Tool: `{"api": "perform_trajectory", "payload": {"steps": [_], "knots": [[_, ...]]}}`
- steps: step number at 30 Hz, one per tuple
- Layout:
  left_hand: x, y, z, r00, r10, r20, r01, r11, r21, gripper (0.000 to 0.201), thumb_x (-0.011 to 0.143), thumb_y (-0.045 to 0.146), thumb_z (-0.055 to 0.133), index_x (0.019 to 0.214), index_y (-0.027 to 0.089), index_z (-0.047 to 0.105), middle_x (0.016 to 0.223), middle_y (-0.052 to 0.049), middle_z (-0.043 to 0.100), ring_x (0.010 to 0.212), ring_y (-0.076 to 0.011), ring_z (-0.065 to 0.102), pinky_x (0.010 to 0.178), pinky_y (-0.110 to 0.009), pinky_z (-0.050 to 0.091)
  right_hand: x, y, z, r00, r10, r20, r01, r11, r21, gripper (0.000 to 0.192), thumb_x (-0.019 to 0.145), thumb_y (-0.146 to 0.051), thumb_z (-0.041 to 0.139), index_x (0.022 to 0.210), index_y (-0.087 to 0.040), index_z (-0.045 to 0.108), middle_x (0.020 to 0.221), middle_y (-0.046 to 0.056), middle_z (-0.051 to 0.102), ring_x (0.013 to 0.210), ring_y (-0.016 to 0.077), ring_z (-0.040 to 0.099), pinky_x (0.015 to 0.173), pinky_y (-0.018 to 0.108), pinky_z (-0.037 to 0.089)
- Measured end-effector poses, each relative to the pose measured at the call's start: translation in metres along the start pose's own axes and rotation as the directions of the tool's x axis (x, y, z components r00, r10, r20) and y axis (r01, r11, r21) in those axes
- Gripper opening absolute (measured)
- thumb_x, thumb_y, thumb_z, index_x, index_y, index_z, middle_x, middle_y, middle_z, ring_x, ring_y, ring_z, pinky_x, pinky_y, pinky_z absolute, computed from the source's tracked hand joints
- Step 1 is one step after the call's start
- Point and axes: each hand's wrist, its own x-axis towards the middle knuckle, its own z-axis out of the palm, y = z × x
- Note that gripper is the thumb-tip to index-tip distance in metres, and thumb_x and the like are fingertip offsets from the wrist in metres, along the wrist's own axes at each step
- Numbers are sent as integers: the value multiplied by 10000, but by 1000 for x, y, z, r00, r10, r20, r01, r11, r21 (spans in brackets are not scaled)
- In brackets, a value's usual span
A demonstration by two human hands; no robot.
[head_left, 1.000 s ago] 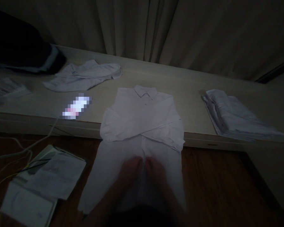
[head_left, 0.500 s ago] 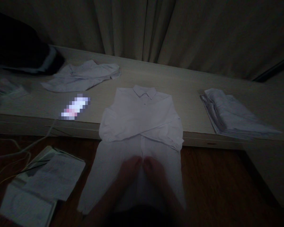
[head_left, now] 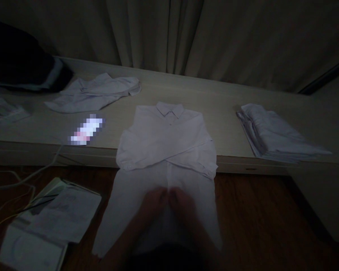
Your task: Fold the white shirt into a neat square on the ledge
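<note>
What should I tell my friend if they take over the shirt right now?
Left hand and right hand lie flat, side by side, on the lower front of the white shirt. Its collar end is on the ledge; the lower part hangs toward the floor. Done: both sleeves crossed over the chest. Left: the lower half is still unfolded. A folded stack sits to the right, a loose shirt to the left.

- One view only, worn on the head.
- It looks forward and down over the shirt (head_left: 166, 150), which lies close below.
- The table (head_left: 226, 113) crosses mid-frame; the curtain (head_left: 214, 37) fills the top.
</note>
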Motion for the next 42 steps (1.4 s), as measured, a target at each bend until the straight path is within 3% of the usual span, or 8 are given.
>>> {"api": "perform_trajectory", "payload": {"steps": [17,26,34,42], "knots": [[5,-2,3,1000,-28,13,27,1000,11,283,862,351,406,911,195,637,934,-67,680,857,-168,607,794,-288,438,-3,0,1,999,10,-41,-8,999,50,272,928,-353,372,980,-240,615,916,28,692,796,151,609,694,256,397],[6,-5,7,998,-66,23,64,993,99,264,874,345,386,892,202,607,894,-61,676,797,-156,604,741,-273,427,-2,0,1,1000,1,-14,-1,1000,-18,286,936,-349,356,953,-234,617,929,39,689,818,161,608,701,264,394],[5,0,5,998,-69,10,66,988,141,234,866,326,388,897,202,584,952,-69,667,867,-167,608,797,-281,423,-1,0,0,999,10,-46,-9,1000,25,266,926,-333,381,991,-224,615,989,53,675,868,162,605,749,264,418],[7,-4,9,997,-78,-18,80,994,70,308,898,358,309,1042,188,521,907,-87,678,847,-191,628,765,-298,444,0,1,2,990,-115,-80,119,992,48,266,933,-310,382,1042,-233,612,1055,58,654,932,163,599,815,264,445]]}}
